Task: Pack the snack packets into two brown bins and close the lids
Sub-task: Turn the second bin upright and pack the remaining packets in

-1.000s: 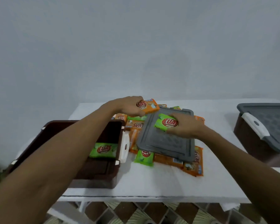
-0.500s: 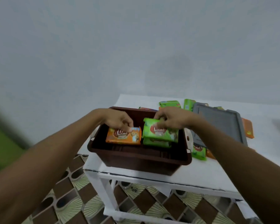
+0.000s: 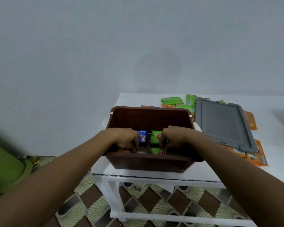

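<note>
Green packet (image 3: 156, 151) inside brown bin (image 3: 147, 163), beneath right grip's (image 3: 174, 136) curled fingers.

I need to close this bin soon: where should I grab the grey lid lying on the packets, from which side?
Probably the near short edge of the grey lid, reached from the front. It lies flat on orange packets, so that rim sits off the table with room to get under; the brown bin crowds its left side.

Below your fingers (image 3: 130, 145) you have 1 white table (image 3: 134, 99) standing on brown-and-cream patterned floor tiles (image 3: 147, 200); far left of them a blurred green object (image 3: 5, 164), and beyond them a plain pale wall (image 3: 138, 46).
</note>
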{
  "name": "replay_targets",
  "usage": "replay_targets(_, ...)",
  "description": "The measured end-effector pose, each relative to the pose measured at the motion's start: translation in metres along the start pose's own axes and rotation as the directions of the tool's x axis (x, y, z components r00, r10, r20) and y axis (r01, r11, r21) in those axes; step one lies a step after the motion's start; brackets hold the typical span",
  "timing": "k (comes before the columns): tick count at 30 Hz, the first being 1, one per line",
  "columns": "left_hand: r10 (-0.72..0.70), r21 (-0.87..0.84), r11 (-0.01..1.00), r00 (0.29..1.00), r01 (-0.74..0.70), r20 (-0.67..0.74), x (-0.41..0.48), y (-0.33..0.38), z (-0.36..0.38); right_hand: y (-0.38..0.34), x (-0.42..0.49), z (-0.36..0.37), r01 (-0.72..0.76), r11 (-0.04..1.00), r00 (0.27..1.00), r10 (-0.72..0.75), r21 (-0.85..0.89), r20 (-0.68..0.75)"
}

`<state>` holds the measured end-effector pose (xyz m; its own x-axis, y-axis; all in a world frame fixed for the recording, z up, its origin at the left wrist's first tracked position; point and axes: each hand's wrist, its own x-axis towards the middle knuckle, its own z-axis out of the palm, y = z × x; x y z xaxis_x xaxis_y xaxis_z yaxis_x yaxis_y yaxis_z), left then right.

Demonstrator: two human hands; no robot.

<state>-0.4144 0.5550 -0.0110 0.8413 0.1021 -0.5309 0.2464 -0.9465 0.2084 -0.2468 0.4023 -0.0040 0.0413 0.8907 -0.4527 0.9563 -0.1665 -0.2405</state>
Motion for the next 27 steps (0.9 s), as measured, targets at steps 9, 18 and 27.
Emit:
replay_targets(9,0.044,-0.006,0.999,0.993,-0.045,-0.114,-0.002,0.002,-0.005,-0.004,-0.009,-0.005,0.051,0.998,0.998,-0.053,-0.041,-0.033)
replay_targets(18,0.139,-0.093,0.974,0.875,-0.204,-0.465,0.003,0.022,-0.046,0.021,-0.036,-0.035,0.013,1.000,0.870,-0.022,-0.021,-0.492)
replay_targets(27,0.067,-0.110,0.978,0.763,-0.178,-0.643,0.067,0.008,-0.126,0.130,-0.017,-0.069,0.050,0.974,0.718,0.119,0.222,-0.686)
